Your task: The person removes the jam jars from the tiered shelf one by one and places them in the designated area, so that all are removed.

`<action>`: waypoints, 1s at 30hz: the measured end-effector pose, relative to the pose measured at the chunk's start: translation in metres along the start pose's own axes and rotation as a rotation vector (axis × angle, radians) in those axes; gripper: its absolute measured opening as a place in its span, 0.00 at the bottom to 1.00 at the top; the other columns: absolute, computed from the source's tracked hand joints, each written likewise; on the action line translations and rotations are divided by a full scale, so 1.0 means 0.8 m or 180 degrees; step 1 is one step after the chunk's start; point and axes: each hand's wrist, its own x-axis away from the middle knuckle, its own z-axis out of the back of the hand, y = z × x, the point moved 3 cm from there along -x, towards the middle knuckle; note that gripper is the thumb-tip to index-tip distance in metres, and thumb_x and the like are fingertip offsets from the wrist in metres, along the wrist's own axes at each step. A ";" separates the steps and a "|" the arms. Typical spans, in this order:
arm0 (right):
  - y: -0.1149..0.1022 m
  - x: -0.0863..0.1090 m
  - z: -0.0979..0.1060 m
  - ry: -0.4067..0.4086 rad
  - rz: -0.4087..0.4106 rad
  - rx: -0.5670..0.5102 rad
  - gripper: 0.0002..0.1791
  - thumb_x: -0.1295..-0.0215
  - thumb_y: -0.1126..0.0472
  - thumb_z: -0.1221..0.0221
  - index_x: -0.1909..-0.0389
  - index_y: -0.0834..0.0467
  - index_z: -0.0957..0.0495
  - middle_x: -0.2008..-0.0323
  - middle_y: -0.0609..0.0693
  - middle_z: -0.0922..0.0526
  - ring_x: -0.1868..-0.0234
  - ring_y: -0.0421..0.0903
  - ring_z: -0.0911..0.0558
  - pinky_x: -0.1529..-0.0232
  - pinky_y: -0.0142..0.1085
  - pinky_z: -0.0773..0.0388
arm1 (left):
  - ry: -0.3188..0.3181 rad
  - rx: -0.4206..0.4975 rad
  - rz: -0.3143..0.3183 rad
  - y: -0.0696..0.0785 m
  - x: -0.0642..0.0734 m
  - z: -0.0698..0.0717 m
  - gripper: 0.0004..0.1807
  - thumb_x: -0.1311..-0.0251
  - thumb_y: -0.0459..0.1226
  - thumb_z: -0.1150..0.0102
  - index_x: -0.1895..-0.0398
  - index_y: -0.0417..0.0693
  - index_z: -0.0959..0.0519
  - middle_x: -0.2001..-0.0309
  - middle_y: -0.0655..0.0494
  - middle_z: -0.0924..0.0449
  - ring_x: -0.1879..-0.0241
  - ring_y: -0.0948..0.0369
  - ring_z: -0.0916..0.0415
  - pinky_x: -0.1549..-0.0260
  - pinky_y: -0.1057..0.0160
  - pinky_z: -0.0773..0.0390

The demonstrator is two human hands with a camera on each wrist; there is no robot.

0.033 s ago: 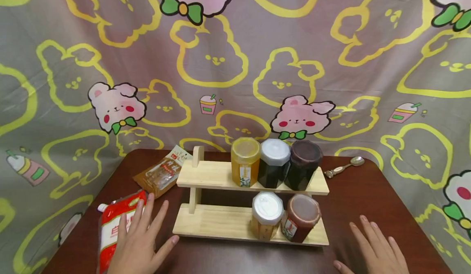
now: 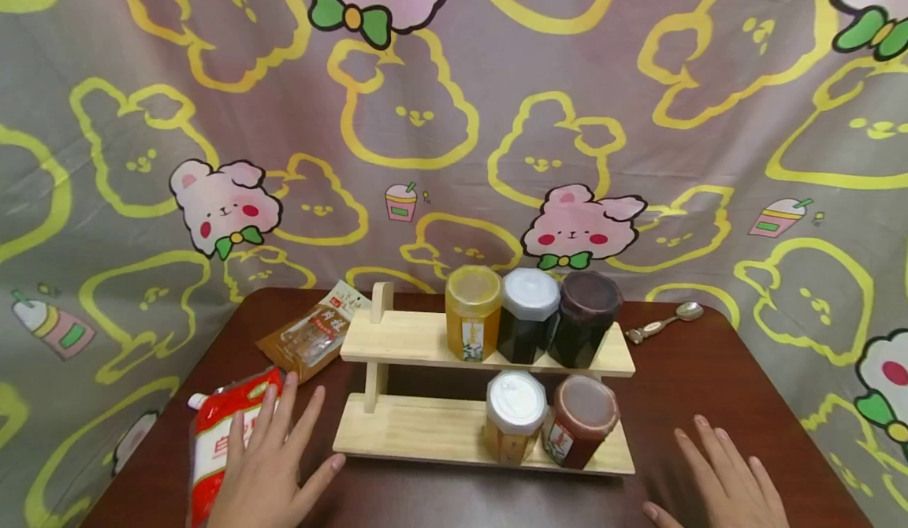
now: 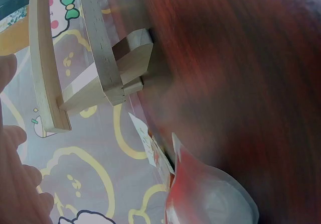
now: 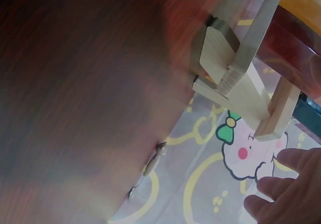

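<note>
"As both hands are held out at the front of the desk (image 2: 418, 500), how do their fingers lie?"

"The left hand (image 2: 273, 461) has its fingers spread apart, thumb out to the side; in the head view it covers part of a red-and-white bag (image 2: 213, 449). On the right hand (image 2: 734, 481) the fingers are extended and a little apart, thumb away from the rest."

"Where's that bag, exactly?"

"On the desk at the left, its white cap at the far corner. Just behind it lies a brown packet (image 2: 308, 339), near the left end of a two-tier wooden rack (image 2: 400, 335)."

"What stands on the rack?"

"Up top, towards the right: a yellow jar (image 2: 473, 319), a white-lidded dark jar (image 2: 525, 335), then a dark-lidded one. Below, a white-lidded tan jar (image 2: 507, 437) beside a reddish jar (image 2: 578, 433)."

"And near the right hand?"

"The rack is closest. A spoon (image 2: 665, 322) lies well beyond it, on the desk's far right."
</note>
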 end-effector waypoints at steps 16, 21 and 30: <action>-0.001 -0.003 0.008 0.0040 0.0072 0.0007 0.60 0.64 0.31 0.25 0.29 0.55 0.34 0.24 0.54 0.40 0.22 0.35 0.63 0.26 0.40 0.76 | 0.0225 0.0053 -0.0102 0.004 0.002 0.000 0.50 0.44 0.65 0.40 0.24 0.47 0.39 0.21 0.39 0.57 0.26 0.35 0.56 0.36 0.25 0.67; 0.001 -0.010 0.009 -0.0048 0.0074 -0.0056 0.55 0.64 0.36 0.24 0.33 0.57 0.30 0.29 0.58 0.34 0.22 0.52 0.48 0.24 0.46 0.70 | 0.0289 0.0192 -0.0135 0.002 0.001 0.000 0.51 0.44 0.63 0.37 0.23 0.47 0.41 0.21 0.39 0.58 0.24 0.37 0.60 0.36 0.25 0.67; 0.000 -0.037 0.022 0.0162 0.0266 -0.0681 0.39 0.62 0.53 0.22 0.45 0.63 0.22 0.44 0.62 0.21 0.47 0.61 0.23 0.53 0.54 0.33 | 0.0177 0.0784 -0.0087 0.003 -0.001 -0.008 0.52 0.41 0.60 0.36 0.20 0.47 0.48 0.21 0.37 0.58 0.26 0.33 0.57 0.36 0.25 0.61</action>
